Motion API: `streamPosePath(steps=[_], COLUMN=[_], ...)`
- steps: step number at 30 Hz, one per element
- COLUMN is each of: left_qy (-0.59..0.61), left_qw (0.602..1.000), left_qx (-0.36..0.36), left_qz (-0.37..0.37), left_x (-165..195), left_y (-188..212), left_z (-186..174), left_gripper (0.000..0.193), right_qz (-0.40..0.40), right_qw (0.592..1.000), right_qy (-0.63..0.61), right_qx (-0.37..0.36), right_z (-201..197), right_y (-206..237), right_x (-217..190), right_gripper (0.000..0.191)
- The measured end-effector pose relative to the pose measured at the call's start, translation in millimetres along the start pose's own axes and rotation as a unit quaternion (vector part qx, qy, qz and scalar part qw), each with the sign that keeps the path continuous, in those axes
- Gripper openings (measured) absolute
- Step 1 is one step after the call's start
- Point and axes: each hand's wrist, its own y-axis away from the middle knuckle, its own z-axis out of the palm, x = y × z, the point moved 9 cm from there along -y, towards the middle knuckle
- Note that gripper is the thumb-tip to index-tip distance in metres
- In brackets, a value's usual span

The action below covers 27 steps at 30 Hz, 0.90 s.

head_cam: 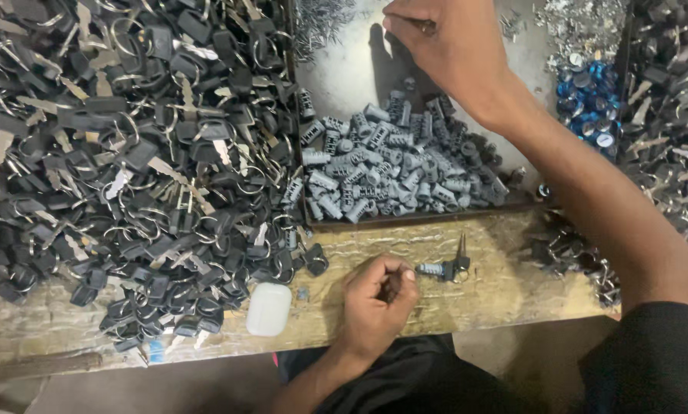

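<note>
My left hand (pixel 376 303) rests on the wooden bench (pixel 405 261) near its front edge, fingers curled in; what it grips is hidden. Just right of it lies a grey lock cylinder with a black-headed key in it (pixel 445 267). My right hand (pixel 444 46) reaches far up over a shallow tray (pixel 344 69), fingertips pinched on something small that I cannot make out. Below that hand, a heap of grey lock cylinders (pixel 394 165) fills the tray's near side.
A big pile of black-headed keys on rings (pixel 129 153) covers the left of the bench. More keys lie at the far right (pixel 666 115). Blue round caps (pixel 587 96) and small metal bits (pixel 582 27) sit at the upper right. A white oval case (pixel 269 309) lies by the front edge.
</note>
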Motion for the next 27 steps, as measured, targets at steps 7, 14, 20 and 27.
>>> streamPosePath(steps=[7, 14, 20, 27], left_qy=[-0.044, -0.01, 0.258, 0.333], left_qw=[0.998, 1.0, 0.955, 0.936], left_qx=[0.007, -0.003, 0.035, 0.018], left_qz=[0.041, 0.012, -0.144, -0.116], left_x=[14, 2, -25, -8], left_y=[-7, -2, -1, 14], left_z=[4, 2, 9, 27], left_gripper=[0.01, 0.009, 0.008, 0.013], right_qz=[0.02, 0.003, 0.057, 0.096], right_qw=[0.997, 1.0, 0.994, 0.985], right_qy=[0.074, 0.0, -0.086, -0.038], right_qx=[-0.014, -0.027, -0.035, 0.14], right_z=[26, -18, -67, -63], right_y=[-11, -3, 119, 193], right_x=[8, -39, -156, -186], right_gripper=[0.01, 0.004, 0.003, 0.013])
